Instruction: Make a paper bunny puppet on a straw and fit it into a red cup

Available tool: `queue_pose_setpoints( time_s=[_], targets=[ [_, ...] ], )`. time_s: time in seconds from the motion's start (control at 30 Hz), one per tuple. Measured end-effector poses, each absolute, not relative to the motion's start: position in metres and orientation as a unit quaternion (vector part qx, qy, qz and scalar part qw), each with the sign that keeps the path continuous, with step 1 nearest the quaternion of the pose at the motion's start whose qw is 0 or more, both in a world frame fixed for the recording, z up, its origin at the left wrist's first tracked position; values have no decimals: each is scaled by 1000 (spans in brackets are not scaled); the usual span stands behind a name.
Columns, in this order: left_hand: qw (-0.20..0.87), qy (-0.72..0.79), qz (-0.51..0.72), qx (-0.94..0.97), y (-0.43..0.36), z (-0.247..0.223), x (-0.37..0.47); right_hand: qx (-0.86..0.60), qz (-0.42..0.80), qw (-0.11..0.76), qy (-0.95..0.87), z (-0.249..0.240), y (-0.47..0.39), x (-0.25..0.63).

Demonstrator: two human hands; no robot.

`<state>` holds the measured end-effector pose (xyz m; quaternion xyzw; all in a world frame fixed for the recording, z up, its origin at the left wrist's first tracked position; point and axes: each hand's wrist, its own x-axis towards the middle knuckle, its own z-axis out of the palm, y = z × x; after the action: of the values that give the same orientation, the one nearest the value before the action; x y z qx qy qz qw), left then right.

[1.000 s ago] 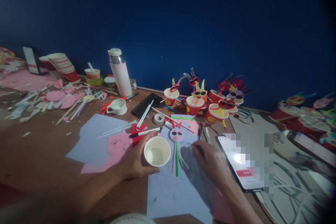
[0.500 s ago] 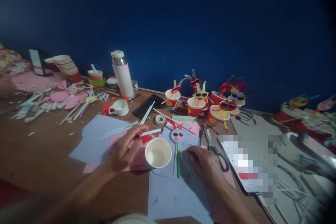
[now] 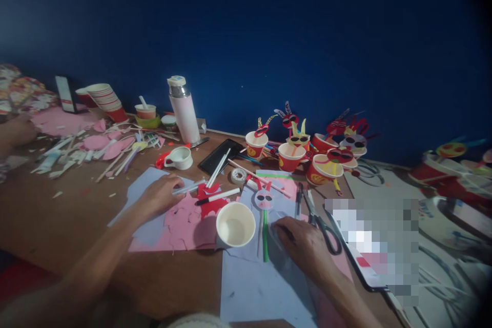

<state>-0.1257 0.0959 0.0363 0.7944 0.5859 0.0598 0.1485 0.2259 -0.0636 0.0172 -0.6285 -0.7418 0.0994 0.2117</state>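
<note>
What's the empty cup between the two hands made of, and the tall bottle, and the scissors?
The cup looks like smooth paper, with its thin, rolled rim. The tall bottle has a shiny silver neck, so probably metal, with a pale, painted-looking body. The scissors seem to have metal blades and dark, likely plastic handles.

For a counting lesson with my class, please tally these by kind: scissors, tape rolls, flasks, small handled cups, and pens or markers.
Scissors: 1
Tape roll: 1
Flask: 1
Handled cup: 1
Pens or markers: 2, white pen and dark pen
Total: 6
</note>
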Motion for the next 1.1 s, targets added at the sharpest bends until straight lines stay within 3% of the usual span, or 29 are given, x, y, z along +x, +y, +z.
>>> queue_pose_setpoints(
  time_s=[0.3, 0.77, 1.1],
  targets=[
    [202, 609, 131, 756, 92, 47, -130, -629, 118, 202, -741, 23, -64, 224],
    [566, 520, 266, 582, 98, 62, -110, -627, 118, 199, -744, 22, -64, 225],
    [638, 489, 274, 528, 107, 61, -85, -622, 98, 208, -749, 24, -63, 226]
  ],
)
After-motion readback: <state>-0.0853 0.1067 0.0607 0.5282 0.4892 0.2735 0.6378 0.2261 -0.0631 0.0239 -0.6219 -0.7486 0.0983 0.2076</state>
